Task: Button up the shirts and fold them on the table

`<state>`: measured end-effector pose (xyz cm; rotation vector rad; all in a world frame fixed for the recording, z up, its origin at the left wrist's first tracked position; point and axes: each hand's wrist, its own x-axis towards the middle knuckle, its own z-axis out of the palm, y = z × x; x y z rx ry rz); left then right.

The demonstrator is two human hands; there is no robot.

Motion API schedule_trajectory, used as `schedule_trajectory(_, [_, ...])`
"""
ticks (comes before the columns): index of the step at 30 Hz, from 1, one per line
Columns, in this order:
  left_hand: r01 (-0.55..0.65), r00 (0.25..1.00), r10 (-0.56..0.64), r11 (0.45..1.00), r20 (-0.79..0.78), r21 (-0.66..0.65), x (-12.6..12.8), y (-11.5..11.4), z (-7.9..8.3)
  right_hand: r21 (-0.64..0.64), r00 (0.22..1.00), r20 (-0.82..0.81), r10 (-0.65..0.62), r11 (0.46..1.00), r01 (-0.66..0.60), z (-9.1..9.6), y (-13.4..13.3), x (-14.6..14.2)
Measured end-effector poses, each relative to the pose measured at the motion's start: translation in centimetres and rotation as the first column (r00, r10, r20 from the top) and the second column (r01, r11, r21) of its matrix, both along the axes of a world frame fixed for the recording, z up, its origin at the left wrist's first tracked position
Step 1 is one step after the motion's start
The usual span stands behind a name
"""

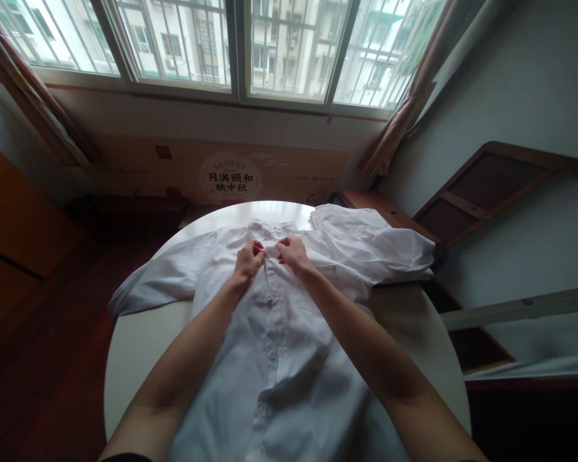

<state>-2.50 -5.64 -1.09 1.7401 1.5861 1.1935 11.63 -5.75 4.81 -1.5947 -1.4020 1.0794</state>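
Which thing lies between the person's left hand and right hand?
In the head view, a narrow part of the white shirt lies between the left hand and the right hand, at the placket below the collar; nothing else shows there.

We seem to be in a room of a home: we see curtains (pixel 38 96) framing a barred window (pixel 239 58), apartment buildings (pixel 172 45) outside, wooden furniture (pixel 17 237) and a reddish floor (pixel 72 346).

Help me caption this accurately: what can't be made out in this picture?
In the head view:
White shirt: hem, cut off by the bottom edge.
Left hand and right hand: exactly which bit of cloth each grips, hidden by the hands themselves.
Printed panel: smallest lettering, too small and blurred.
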Motion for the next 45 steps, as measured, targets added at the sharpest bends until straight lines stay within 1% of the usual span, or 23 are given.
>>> schedule_trajectory(2, [-0.036, 0.988, 0.042, 0.998, -0.149, 0.048, -0.1, -0.2, 0.2, 0.185, 0.975, 0.221, -0.016, 0.982, -0.026, -0.1, -0.9, 0.8])
schedule_trajectory(4, [-0.024, 0.947, 0.053, 0.995, -0.318, 0.094, 0.0, -0.6, 0.2, 0.357, 0.868, 0.494, -0.049, 0.922, -0.151, -0.6, -2.5, 2.1])
schedule_trajectory(5, [0.007, 0.914, 0.033, 0.995, -0.404, 0.095, 0.0, -0.7, 0.2, 0.393, 0.794, 0.605, -0.059, 0.889, -0.234, -1.1, -3.5, 2.8])
schedule_trajectory(7, [0.094, 0.825, -0.062, 0.995, -0.562, 0.028, 0.3, -1.0, 0.1, 0.359, 0.636, 0.771, -0.022, 0.84, -0.406, -2.2, -5.7, 4.3])
schedule_trajectory(9, [0.144, 0.733, -0.158, 0.987, -0.661, -0.076, 0.5, -1.1, -0.1, 0.239, 0.506, 0.859, 0.078, 0.813, -0.531, -3.3, -7.7, 5.6])
schedule_trajectory(10, [0.151, 0.703, -0.19, 0.982, -0.686, -0.117, 0.6, -0.9, -0.1, 0.182, 0.463, 0.877, 0.131, 0.801, -0.57, -3.8, -8.5, 6.1])
schedule_trajectory(12, [0.15, 0.673, -0.229, 0.973, -0.704, -0.174, 0.8, -0.3, 0.0, 0.102, 0.423, 0.88, 0.215, 0.785, -0.611, -4.2, -9.9, 6.8])
schedule_trajectory(16, [0.169, 0.663, -0.298, 0.953, -0.687, -0.25, 0.9, 1.9, 0.6, -0.003, 0.426, 0.827, 0.368, 0.759, -0.651, -3.4, -11.8, 7.3])
schedule_trajectory(18, [0.154, 0.672, -0.296, 0.952, -0.679, -0.263, 1.2, 3.2, 0.9, -0.045, 0.427, 0.79, 0.439, 0.737, -0.674, -3.0, -12.5, 7.2])
schedule_trajectory(21, [0.111, 0.696, -0.246, 0.965, -0.674, -0.238, 1.7, 4.5, 1.1, -0.066, 0.421, 0.782, 0.459, 0.733, -0.677, -2.9, -13.0, 6.9])
schedule_trajectory(23, [0.081, 0.715, -0.172, 0.983, -0.678, -0.163, 2.0, 4.7, 1.1, -0.043, 0.418, 0.801, 0.428, 0.739, -0.673, -3.1, -12.9, 7.0])
schedule_trajectory(27, [0.021, 0.749, 0.02, 0.998, -0.663, 0.054, 1.6, 3.2, 1.5, -0.001, 0.404, 0.816, 0.413, 0.7, -0.714, -3.1, -12.0, 8.0])
schedule_trajectory(29, [0.019, 0.764, 0.056, 0.994, -0.642, 0.109, 1.1, 1.6, 1.9, 0.012, 0.407, 0.809, 0.425, 0.68, -0.733, -2.9, -11.4, 8.7])
schedule_trajectory(31, [0.043, 0.796, 0.031, 0.993, -0.604, 0.108, 0.4, -0.5, 2.4, 0.03, 0.431, 0.786, 0.443, 0.67, -0.742, -2.5, -10.9, 9.0])
schedule_trajectory(32, [0.068, 0.816, -0.008, 0.994, -0.578, 0.082, 0.1, -1.6, 2.5, 0.041, 0.459, 0.769, 0.446, 0.681, -0.731, -2.3, -10.7, 8.9])
schedule_trajectory(33, [0.099, 0.834, -0.058, 0.994, -0.549, 0.046, -0.1, -2.7, 2.6, 0.054, 0.502, 0.75, 0.43, 0.716, -0.696, -2.0, -10.5, 8.5])
schedule_trajectory(34, [0.133, 0.846, -0.111, 0.991, -0.521, 0.005, -0.3, -3.7, 2.7, 0.066, 0.554, 0.733, 0.394, 0.77, -0.635, -1.8, -10.3, 7.9])
schedule_trajectory(36, [0.179, 0.861, -0.193, 0.981, -0.47, -0.075, -0.4, -5.3, 2.6, 0.101, 0.65, 0.712, 0.265, 0.878, -0.469, -1.3, -9.8, 6.2])
schedule_trajectory(37, [0.189, 0.866, -0.214, 0.977, -0.453, -0.1, -0.3, -5.9, 2.5, 0.124, 0.676, 0.71, 0.195, 0.911, -0.394, -1.2, -9.6, 5.1])
schedule_trajectory(38, [0.192, 0.869, -0.223, 0.975, -0.441, -0.115, -0.1, -6.3, 2.4, 0.148, 0.685, 0.715, 0.141, 0.927, -0.345, -1.1, -9.3, 4.0])
schedule_trajectory(40, [0.178, 0.873, -0.221, 0.974, -0.434, -0.139, 0.3, -6.6, 2.3, 0.167, 0.668, 0.738, 0.095, 0.933, -0.318, -1.1, -8.7, 1.9])
schedule_trajectory(42, [0.134, 0.873, -0.195, 0.977, -0.448, -0.163, 0.7, -6.6, 2.3, 0.142, 0.628, 0.772, 0.093, 0.939, -0.313, -1.3, -8.3, 0.5])
schedule_trajectory(45, [0.078, 0.874, -0.174, 0.972, -0.453, -0.222, 1.1, -6.3, 2.5, 0.103, 0.572, 0.815, 0.094, 0.947, -0.303, -1.6, -7.9, -0.4])
